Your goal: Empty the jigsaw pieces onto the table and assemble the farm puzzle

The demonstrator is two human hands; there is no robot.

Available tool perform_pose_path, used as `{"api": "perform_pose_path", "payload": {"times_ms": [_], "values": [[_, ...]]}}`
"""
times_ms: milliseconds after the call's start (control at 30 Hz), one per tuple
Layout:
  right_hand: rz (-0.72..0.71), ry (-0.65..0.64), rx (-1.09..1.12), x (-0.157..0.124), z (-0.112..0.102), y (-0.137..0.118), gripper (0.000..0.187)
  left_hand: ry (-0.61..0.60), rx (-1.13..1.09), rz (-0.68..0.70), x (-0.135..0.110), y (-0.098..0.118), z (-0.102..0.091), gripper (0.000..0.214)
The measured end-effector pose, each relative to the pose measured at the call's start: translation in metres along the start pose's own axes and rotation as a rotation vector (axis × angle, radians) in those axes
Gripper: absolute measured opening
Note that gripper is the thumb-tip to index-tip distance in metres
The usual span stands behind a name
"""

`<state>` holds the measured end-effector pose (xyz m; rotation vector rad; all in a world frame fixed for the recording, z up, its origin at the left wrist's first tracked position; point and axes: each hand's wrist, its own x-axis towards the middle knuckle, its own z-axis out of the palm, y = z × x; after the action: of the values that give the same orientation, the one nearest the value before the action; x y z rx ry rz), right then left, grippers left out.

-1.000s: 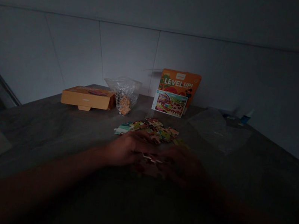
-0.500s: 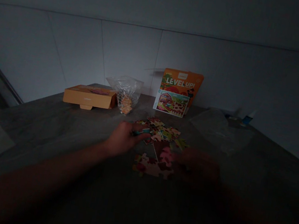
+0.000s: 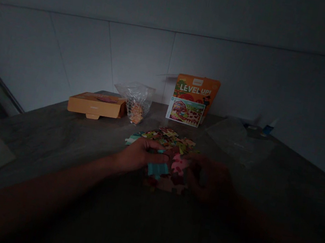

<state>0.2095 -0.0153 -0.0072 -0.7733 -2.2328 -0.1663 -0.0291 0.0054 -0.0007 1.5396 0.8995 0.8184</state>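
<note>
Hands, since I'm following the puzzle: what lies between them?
The head view shows jigsaw pieces between the left hand and right hand, including a teal piece and a pink piece.

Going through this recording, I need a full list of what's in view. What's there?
loose jigsaw puzzle pieces: many, multicoloured, in a pile on the table
teal puzzle piece: one, teal, under the left hand's fingers
pink puzzle pieces: several, pink and red, between the hands
cardboard box: one, orange, left on the table
plastic bag: one, clear, holding orange contents, beside the box
LEVEL UP! box: one, orange, upright against the wall
picture card: one, farm scene, leaning against it
plastic sheet: one, clear, right on the table
table: one, dark grey
wall: one, pale, tiled
left hand: one, at the pieces
right hand: one, blurred, at the pieces
</note>
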Motion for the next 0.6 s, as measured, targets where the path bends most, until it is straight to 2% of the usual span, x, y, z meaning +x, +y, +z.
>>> {"api": "perform_pose_path", "payload": {"times_ms": [100, 367, 467, 600], "values": [[0.052, -0.1, 0.096, 0.0, -0.001, -0.001, 0.028, 0.009, -0.018, -0.014, 0.001, 0.001, 0.0, 0.023], [0.205, -0.174, 0.116, 0.001, 0.003, -0.001, 0.019, -0.069, -0.01, -0.014, 0.0, 0.001, 0.002, 0.025], [0.37, -0.098, 0.1, 0.002, 0.005, 0.007, 0.024, -0.076, -0.03, -0.052, -0.001, 0.0, 0.001, 0.028], [0.654, 0.031, -0.063, 0.005, 0.005, 0.033, 0.029, -0.05, -0.109, -0.105, 0.0, 0.001, -0.001, 0.03]]}}
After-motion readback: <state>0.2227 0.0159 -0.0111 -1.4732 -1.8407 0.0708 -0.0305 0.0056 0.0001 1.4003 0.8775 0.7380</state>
